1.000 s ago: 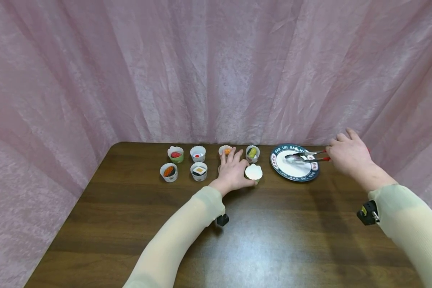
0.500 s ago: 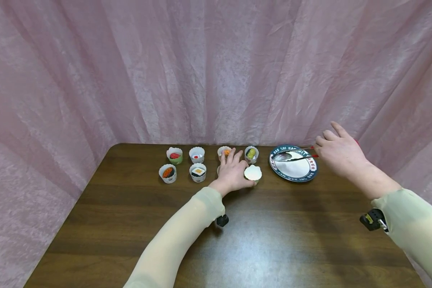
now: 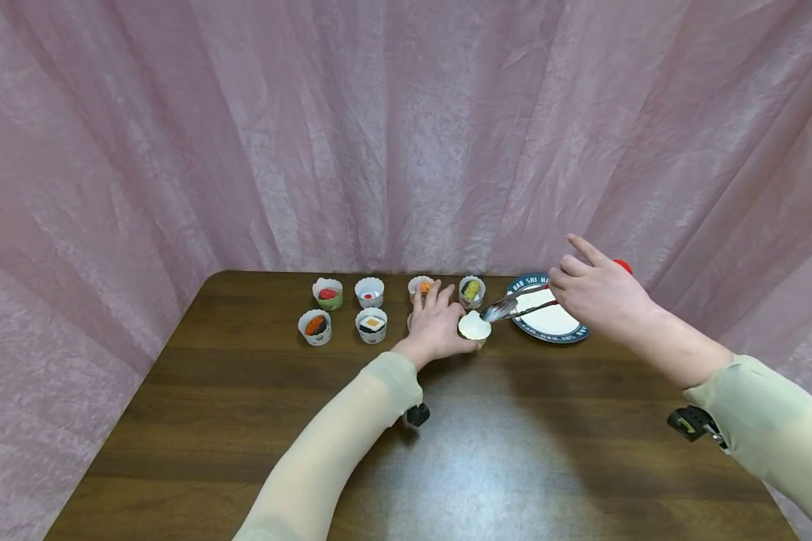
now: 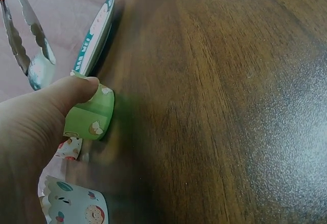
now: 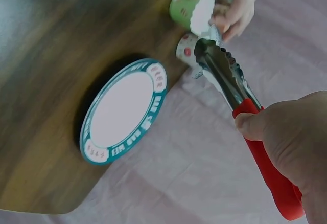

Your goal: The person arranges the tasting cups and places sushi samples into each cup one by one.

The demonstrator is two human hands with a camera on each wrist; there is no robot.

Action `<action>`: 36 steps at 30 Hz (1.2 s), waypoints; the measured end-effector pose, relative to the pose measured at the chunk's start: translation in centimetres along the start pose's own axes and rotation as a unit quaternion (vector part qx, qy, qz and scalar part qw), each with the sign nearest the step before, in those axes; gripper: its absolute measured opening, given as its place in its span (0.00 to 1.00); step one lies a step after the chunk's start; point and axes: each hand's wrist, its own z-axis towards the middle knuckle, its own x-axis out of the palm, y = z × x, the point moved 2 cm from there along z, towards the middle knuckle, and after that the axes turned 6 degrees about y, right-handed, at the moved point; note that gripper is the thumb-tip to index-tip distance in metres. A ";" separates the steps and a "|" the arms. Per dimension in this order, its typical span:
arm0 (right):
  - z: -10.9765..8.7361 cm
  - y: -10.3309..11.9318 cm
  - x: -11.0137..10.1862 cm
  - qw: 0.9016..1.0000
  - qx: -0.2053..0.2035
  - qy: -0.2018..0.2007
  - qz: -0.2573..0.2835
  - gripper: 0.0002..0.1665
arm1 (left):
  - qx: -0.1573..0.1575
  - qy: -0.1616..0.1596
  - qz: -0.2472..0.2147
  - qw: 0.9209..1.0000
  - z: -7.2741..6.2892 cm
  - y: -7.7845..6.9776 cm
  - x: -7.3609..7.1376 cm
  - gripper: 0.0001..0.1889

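Observation:
My left hand (image 3: 436, 327) holds a green paper baking cup (image 3: 474, 327) by its side. In the left wrist view the thumb presses against the cup's green wall (image 4: 92, 116). My right hand (image 3: 602, 293) grips metal tongs (image 3: 499, 309) by their red handles (image 5: 265, 168). The tong tips lie close to the green cup's white scalloped rim in the head view. Behind this cup stands another with a yellow-green piece (image 3: 471, 288), and one with an orange piece (image 3: 424, 287) sits behind the left fingers. A further cup is mostly hidden under the left hand.
More paper cups stand to the left: one with a red piece (image 3: 328, 294), one with a red dot on white (image 3: 369, 293), one with an orange-topped sushi piece (image 3: 316, 326) and one with a white-and-yellow square (image 3: 372, 324). A round plate (image 5: 123, 111) lies at the right, before the pink curtain.
My right hand has carried the tongs leftward from over the plate to beside the green cup. The left hand stays on the cup.

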 end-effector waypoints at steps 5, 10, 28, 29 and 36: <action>1.4 0.8 -0.4 0.999 -0.025 0.016 -0.027 0.08 | 0.002 -0.004 0.002 1.000 0.1 0.0 0.0 0.33; 2.9 1.6 -0.8 0.998 -0.043 0.023 -0.048 0.06 | 0.002 -0.012 0.004 1.000 -0.1 0.1 0.0 0.32; 4.8 2.8 -0.7 0.995 -0.062 0.044 -0.069 0.05 | 0.002 -0.005 0.004 1.000 0.1 0.0 -0.1 0.29; 4.7 2.7 -0.8 0.995 -0.058 0.045 -0.065 0.05 | 0.002 -0.005 0.005 1.000 0.1 -0.1 -0.2 0.29; 2.7 1.2 -1.2 0.999 -0.026 0.031 -0.023 0.08 | 0.007 0.000 0.006 1.000 0.0 0.1 -0.3 0.32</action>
